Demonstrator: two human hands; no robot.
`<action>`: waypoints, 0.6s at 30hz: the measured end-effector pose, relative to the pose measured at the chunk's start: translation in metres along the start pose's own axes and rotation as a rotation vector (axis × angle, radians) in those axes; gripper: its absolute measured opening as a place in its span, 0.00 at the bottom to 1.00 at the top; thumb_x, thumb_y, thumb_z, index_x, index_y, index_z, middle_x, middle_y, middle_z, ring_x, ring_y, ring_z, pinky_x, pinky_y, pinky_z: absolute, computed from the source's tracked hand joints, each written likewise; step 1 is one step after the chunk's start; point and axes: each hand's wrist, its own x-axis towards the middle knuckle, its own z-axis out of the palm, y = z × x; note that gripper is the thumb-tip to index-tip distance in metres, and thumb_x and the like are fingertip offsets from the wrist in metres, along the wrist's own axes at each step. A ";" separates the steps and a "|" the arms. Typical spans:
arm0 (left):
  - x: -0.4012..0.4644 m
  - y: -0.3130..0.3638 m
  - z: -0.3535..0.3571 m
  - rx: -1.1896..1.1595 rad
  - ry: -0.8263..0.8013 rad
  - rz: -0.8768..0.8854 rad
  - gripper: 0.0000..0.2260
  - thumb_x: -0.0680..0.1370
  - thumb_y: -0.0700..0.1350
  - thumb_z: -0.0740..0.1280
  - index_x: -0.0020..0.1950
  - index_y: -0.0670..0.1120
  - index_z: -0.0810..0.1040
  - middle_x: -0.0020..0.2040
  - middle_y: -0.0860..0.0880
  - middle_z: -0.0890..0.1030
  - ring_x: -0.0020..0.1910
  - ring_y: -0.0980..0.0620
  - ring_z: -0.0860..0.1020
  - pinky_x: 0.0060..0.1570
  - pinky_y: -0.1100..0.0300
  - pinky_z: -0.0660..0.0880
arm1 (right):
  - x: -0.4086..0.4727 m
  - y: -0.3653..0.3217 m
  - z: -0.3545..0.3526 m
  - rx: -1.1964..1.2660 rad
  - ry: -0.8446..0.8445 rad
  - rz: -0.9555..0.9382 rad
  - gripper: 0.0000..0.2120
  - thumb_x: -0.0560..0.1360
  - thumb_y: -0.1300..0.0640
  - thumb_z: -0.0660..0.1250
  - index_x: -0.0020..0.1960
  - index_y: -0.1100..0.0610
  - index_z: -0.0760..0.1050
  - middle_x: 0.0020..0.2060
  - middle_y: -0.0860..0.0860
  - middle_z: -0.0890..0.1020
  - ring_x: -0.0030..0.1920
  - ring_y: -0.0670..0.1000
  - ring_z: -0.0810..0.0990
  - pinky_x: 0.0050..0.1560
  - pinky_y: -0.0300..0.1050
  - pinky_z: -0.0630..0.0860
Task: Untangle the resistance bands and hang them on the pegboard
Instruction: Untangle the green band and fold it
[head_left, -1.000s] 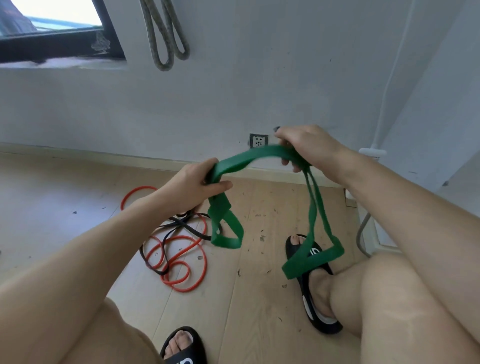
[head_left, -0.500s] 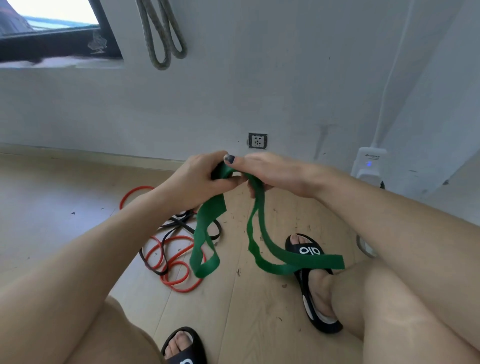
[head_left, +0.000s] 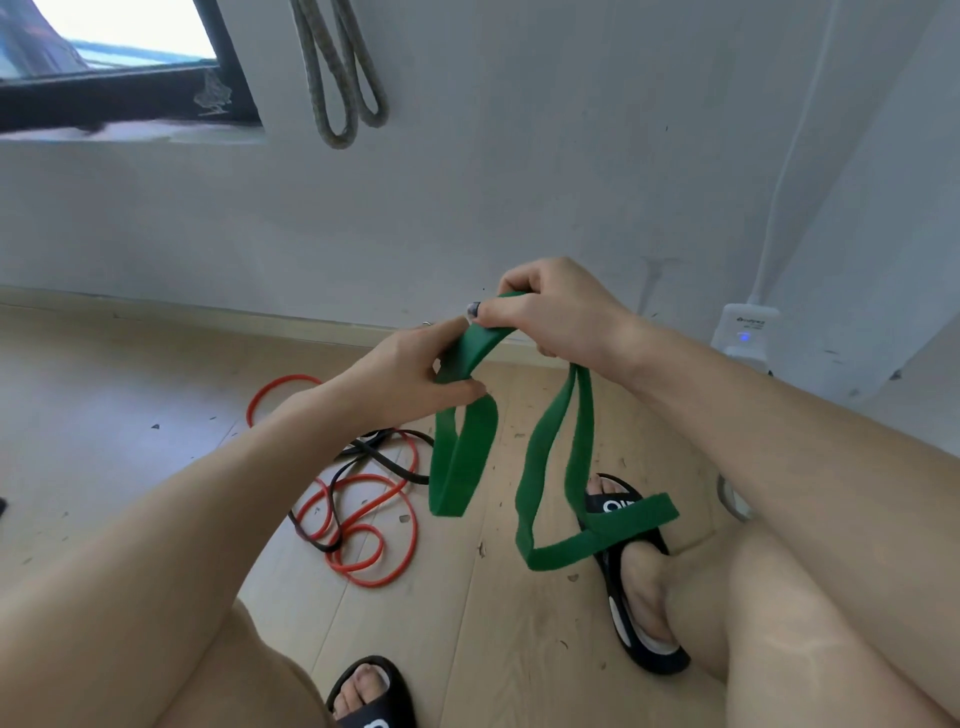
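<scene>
Between both hands (head_left: 561, 312), green band (head_left: 462, 457) gripped, loops dangling below

A light wood-plank floor (head_left: 130, 415) speckled with debris meets a grey wall (head_left: 519, 182) carrying a dark-framed window (head_left: 130, 98) at upper left, a white plug-in device (head_left: 744, 332) with a lit blue indicator, and its white cable (head_left: 789, 156).

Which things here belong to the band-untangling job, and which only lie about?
Belong to the job:
green band, held by left hand and right hand
red band and black band, tangled on the floor

Only lying about:
grey rope loops on the wall
white charger
black slippers
</scene>
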 end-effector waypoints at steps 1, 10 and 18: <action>0.000 0.000 -0.001 -0.011 -0.006 -0.009 0.16 0.72 0.60 0.67 0.56 0.54 0.74 0.46 0.52 0.80 0.47 0.48 0.80 0.50 0.43 0.79 | 0.000 0.001 -0.002 0.002 0.009 0.010 0.17 0.74 0.47 0.73 0.34 0.55 0.74 0.26 0.45 0.67 0.25 0.43 0.66 0.35 0.45 0.64; -0.003 -0.013 0.001 -0.113 -0.101 -0.067 0.09 0.78 0.50 0.73 0.52 0.54 0.74 0.47 0.50 0.82 0.44 0.54 0.84 0.49 0.54 0.83 | -0.007 -0.003 -0.005 0.006 0.001 0.010 0.16 0.75 0.48 0.72 0.37 0.58 0.75 0.31 0.51 0.68 0.31 0.48 0.67 0.37 0.45 0.65; -0.002 -0.017 0.002 -0.113 0.001 -0.082 0.10 0.77 0.52 0.73 0.44 0.50 0.75 0.37 0.51 0.77 0.35 0.54 0.78 0.41 0.56 0.78 | -0.006 -0.001 -0.007 0.031 0.041 0.028 0.19 0.74 0.49 0.72 0.38 0.64 0.75 0.30 0.53 0.67 0.28 0.48 0.64 0.36 0.46 0.64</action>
